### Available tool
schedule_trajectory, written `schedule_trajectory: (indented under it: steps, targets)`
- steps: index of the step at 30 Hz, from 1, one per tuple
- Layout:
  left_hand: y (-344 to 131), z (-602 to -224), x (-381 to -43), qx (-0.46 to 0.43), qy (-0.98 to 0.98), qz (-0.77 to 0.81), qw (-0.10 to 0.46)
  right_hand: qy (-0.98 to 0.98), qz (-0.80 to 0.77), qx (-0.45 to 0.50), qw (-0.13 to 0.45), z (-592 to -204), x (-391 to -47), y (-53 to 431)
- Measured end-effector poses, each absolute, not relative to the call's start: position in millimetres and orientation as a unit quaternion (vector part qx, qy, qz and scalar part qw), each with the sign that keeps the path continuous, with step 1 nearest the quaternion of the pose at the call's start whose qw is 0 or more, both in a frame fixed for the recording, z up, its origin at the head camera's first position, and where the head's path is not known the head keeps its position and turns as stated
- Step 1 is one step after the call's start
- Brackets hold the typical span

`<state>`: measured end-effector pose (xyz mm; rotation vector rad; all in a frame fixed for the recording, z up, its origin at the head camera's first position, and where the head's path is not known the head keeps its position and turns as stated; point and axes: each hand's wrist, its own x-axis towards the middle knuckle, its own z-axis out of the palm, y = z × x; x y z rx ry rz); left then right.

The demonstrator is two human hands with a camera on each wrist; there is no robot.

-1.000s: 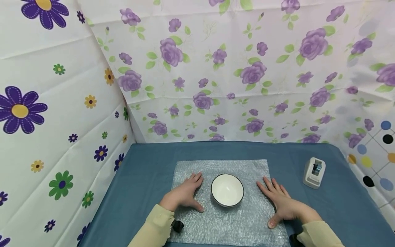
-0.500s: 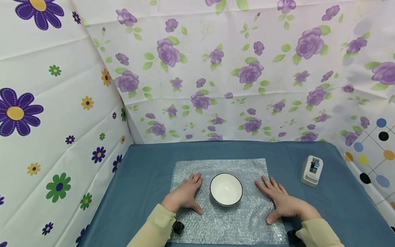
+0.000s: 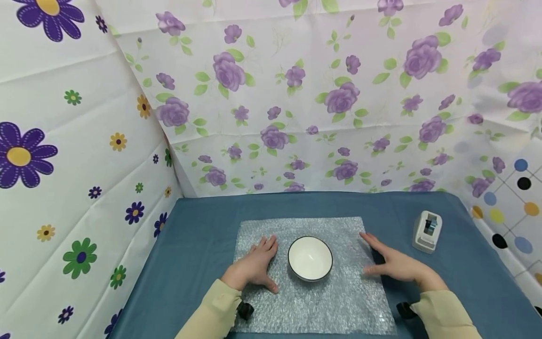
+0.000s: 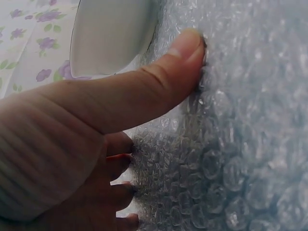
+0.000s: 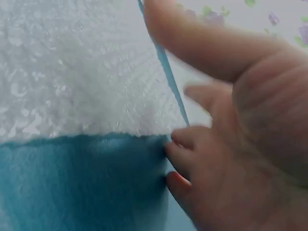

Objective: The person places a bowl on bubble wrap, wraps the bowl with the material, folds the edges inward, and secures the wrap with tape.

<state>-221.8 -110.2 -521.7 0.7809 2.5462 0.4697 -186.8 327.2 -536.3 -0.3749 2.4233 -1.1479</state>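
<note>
A white bowl (image 3: 310,258) with a dark rim stands upright on a sheet of bubble wrap (image 3: 322,306) spread flat on the blue cloth. My left hand (image 3: 254,266) rests on the left part of the sheet, fingers spread; in the left wrist view its thumb (image 4: 183,53) touches the bubbles, with the bowl (image 4: 113,36) behind it. Over the sheet's right edge hovers my right hand (image 3: 398,261), thumb and fingers apart and holding nothing. The right wrist view shows its fingers (image 5: 180,159) beside the edge of the bubble wrap (image 5: 72,86).
A white tape dispenser (image 3: 427,231) stands at the right on the blue cloth (image 3: 203,245). Floral sheets (image 3: 271,94) hang as walls behind and at the left, with a dotted one (image 3: 521,207) at the right.
My right hand has lifted off the bubble wrap, shifted a little right and turned onto its side. My left hand stays in place. The view has shifted slightly.
</note>
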Motion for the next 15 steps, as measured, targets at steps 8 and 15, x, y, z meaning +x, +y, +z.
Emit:
schedule_trajectory:
  steps: [8, 15]
  targets:
    - [-112.4, -523.4, -223.6, 0.285, 0.918, 0.168, 0.22, 0.911, -0.391, -0.034, 0.125, -536.0, -221.6, 313.2]
    - [-112.1, -526.0, -225.3, 0.284, 0.919, 0.164, 0.219, 0.907, -0.407, 0.037, 0.105, -545.2, -242.3, 303.0]
